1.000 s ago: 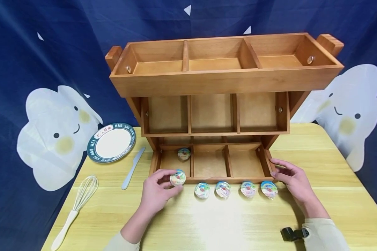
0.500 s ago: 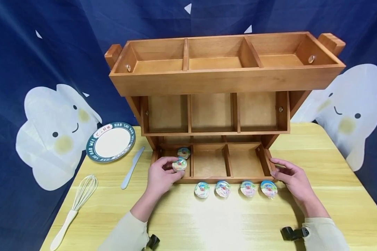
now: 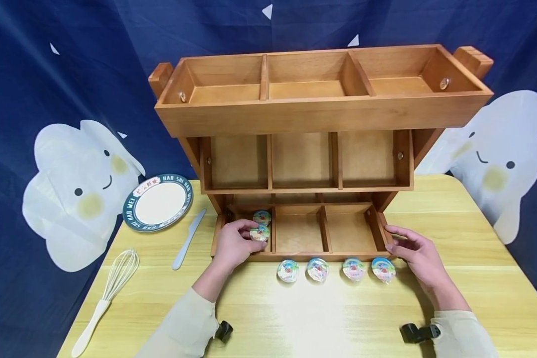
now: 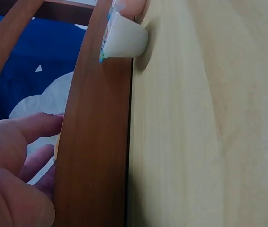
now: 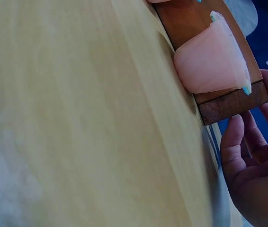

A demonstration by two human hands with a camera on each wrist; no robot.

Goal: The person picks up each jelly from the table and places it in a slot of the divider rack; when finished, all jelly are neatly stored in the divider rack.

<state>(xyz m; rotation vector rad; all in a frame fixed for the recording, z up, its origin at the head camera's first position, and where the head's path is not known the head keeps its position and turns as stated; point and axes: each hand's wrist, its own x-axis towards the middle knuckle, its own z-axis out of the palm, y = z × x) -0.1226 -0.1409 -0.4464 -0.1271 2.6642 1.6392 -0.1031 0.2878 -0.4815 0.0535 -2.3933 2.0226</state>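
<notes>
My left hand [image 3: 235, 244] pinches a small jelly cup [image 3: 259, 232] inside the left compartment of the lowest wooden tray [image 3: 295, 257]. Right behind it, a second jelly cup [image 3: 262, 218] lies in the same compartment. In the left wrist view, the tray's front wall hides most of the held cup from view. My right hand [image 3: 413, 252] rests its fingertips against the tray's right end; the right wrist view shows the thumb [image 5: 233, 135] at the corner. Several jelly cups stand in a row along the tray's front, the rightmost jelly cup [image 3: 383, 269] closest to my right hand.
Above the lowest tray rise a middle tray [image 3: 304, 191] and a wide top tray [image 3: 322, 115], each with three compartments. On the left of the table lie a plate [image 3: 157, 203], a pale plastic knife [image 3: 189, 239] and a whisk [image 3: 107, 298]. A blue curtain [image 3: 94, 59] hangs behind.
My left hand has carried the jelly cup from the tray's front edge back and slightly right, into the left compartment beside the other cup. My right hand stays in place.
</notes>
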